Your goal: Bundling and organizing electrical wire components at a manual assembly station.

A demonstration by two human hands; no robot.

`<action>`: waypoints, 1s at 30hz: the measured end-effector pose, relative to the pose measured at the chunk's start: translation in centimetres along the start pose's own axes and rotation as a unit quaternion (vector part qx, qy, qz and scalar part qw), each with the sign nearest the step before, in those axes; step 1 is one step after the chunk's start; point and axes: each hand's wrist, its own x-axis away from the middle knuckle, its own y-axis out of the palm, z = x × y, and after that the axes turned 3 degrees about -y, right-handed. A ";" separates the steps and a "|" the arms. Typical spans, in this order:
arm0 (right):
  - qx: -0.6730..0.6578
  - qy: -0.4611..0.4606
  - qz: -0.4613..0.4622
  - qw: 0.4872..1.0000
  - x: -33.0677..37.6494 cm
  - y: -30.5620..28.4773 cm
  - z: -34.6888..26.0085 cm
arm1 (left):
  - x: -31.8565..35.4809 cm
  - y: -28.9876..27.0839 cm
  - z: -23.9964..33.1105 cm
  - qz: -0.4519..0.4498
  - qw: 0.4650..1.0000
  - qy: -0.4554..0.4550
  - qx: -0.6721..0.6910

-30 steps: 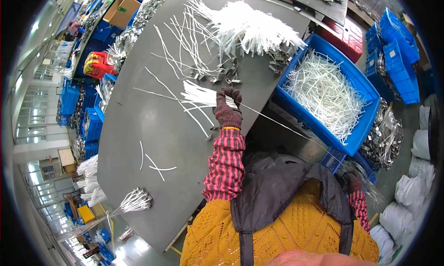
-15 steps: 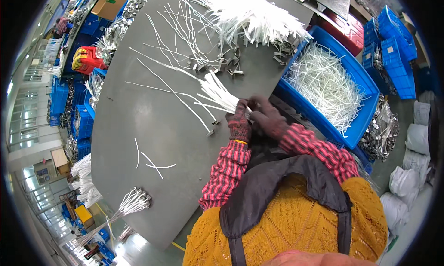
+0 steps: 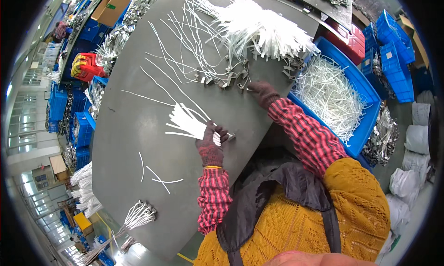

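Note:
My left hand, in a dark knit glove, grips a fanned bundle of white plastic strips over the grey table; a small metal clip sits at the bundle's gripped end. My right hand, also gloved, reaches forward to a scatter of small metal clips on the table, fingertips touching one of them. Whether it has one pinched is unclear. Long loose white strips lie spread beyond the clips.
A big heap of white strips lies at the table's far side. A blue crate of white strips stands to the right. A finished bundle rests at the near left edge. Blue crates and a red crate line the floor.
My right hand has left the bundle and stretched forward to the metal clips. The left hand still holds the bundle, now lower and nearer my body.

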 end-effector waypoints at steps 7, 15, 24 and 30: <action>-0.389 0.180 -0.001 0.903 13.3 -3.9 -5.8 | -0.8 6.1 -9.1 -0.113 0.992 -0.058 -0.010; -0.303 0.413 -0.079 0.855 32.5 -17.4 -2.0 | -0.6 14.1 -13.5 -0.009 0.985 -0.159 0.062; -0.147 0.593 0.015 0.791 56.0 -24.5 8.7 | 1.2 11.3 -14.5 -0.088 0.989 -0.037 0.109; -0.194 0.606 0.051 0.770 61.9 -24.5 13.4 | 1.6 11.7 -11.5 -0.075 0.990 0.030 0.112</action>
